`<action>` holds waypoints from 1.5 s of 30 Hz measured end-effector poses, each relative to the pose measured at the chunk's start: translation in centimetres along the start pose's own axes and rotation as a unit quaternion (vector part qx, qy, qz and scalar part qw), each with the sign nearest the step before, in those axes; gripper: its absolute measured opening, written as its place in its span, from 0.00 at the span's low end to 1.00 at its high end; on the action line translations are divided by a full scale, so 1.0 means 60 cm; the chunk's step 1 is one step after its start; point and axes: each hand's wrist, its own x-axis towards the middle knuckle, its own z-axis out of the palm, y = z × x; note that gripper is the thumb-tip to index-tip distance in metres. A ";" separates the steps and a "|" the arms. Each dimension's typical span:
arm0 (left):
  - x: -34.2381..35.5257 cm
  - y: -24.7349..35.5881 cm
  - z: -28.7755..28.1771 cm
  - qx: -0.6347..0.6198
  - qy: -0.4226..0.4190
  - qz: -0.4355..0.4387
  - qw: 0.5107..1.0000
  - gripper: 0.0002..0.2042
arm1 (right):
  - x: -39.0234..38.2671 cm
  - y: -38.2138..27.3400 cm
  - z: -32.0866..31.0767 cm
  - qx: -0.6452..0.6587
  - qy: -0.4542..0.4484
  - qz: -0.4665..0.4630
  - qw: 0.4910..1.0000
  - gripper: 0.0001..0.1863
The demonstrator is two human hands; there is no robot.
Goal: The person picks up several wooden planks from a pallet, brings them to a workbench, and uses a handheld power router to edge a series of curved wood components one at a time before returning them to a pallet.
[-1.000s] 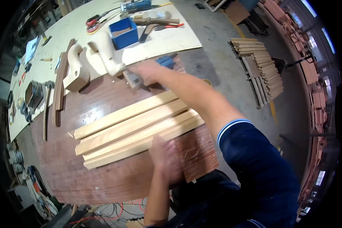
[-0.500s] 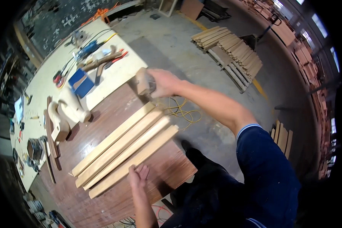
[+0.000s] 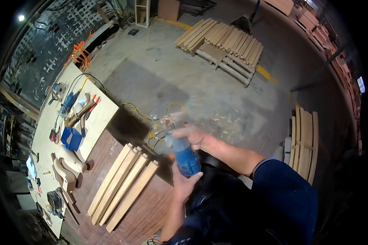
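A blue power tool (image 3: 187,162), which looks like a trim router, is held in the air just beyond the near right edge of the brown table. Its far end carries a blurred, brownish plate (image 3: 173,121). My right hand (image 3: 194,136) closes round the grey upper part near that plate. Lower down, my left hand (image 3: 185,181) grips the blue body, thumb on its near end. On the table to the left lie several pale wooden strips (image 3: 131,194), side by side and slanting; neither hand touches them.
The brown tabletop (image 3: 110,157) meets a pale workbench (image 3: 96,122) bearing a blue box (image 3: 71,139), curved wooden legs (image 3: 65,173) and another blue power tool (image 3: 68,103). Yellow cable (image 3: 153,136) lies on the floor. Farther off, a pallet (image 3: 227,67) carries stacked strips; more wood (image 3: 304,145) stands right.
My left hand has left the nearest strip and taken hold of the blue tool. My right hand has drawn in toward my body with its load. The view has shifted.
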 end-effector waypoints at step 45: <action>-0.057 -0.284 -0.373 0.583 0.239 -0.026 0.776 0.36 | -0.033 0.111 0.076 -0.659 0.079 0.075 0.744 0.36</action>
